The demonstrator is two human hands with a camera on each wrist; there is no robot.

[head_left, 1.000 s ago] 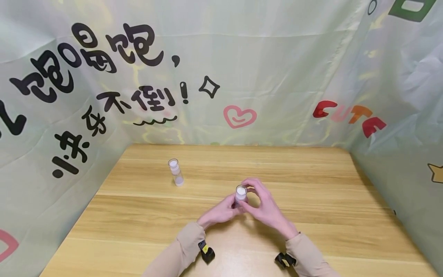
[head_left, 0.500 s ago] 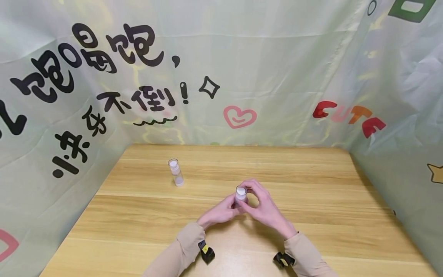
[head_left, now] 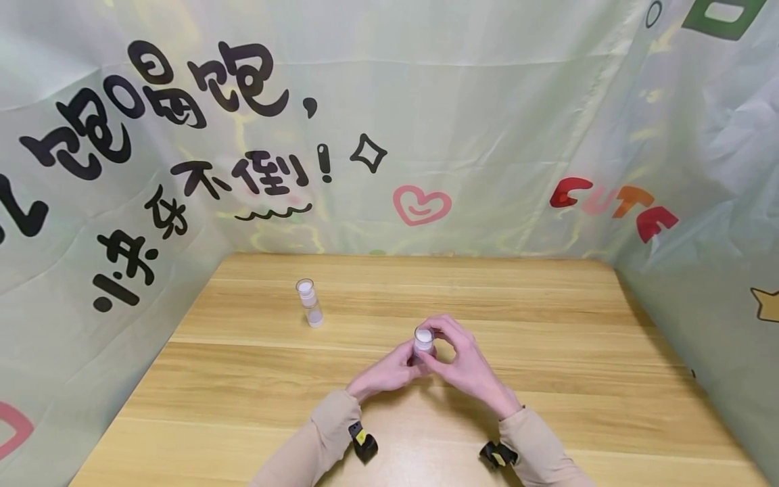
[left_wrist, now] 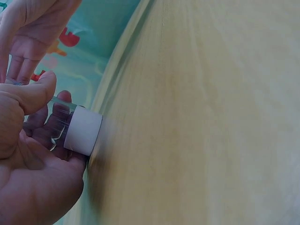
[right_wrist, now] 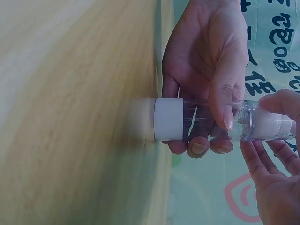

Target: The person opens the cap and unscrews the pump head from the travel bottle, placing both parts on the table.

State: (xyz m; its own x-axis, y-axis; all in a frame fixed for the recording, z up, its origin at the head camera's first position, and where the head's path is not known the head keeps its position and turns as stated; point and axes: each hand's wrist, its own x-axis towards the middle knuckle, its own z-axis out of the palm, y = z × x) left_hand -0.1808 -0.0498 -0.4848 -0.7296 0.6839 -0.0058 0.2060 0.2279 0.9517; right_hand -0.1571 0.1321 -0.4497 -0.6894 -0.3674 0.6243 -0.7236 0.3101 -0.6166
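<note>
Upright between both hands is a small clear bottle point(head_left: 424, 343) with a white base point(right_wrist: 168, 119) and a white top part under a clear cap point(right_wrist: 274, 125). My left hand point(head_left: 389, 370) grips its clear body low down, thumb on one side and fingers round the other. At the upper end my right hand point(head_left: 465, 362) pinches the cap between thumb and fingers. In the left wrist view, the left hand point(left_wrist: 33, 159) hides much of the bottle. Whether the base touches the table cannot be told. A matching bottle point(head_left: 310, 304) stands alone farther back on the left.
The wooden table point(head_left: 548, 318) runs back to a pale printed cloth point(head_left: 487, 135) that encloses it behind and at both sides. Black straps with cameras sit at both cuffs, the left strap point(head_left: 364, 443) and the right strap point(head_left: 499, 456).
The right hand and wrist have shifted very slightly to the left, with the fingers still at the bottle's top. The left hand and the second bottle have not visibly moved.
</note>
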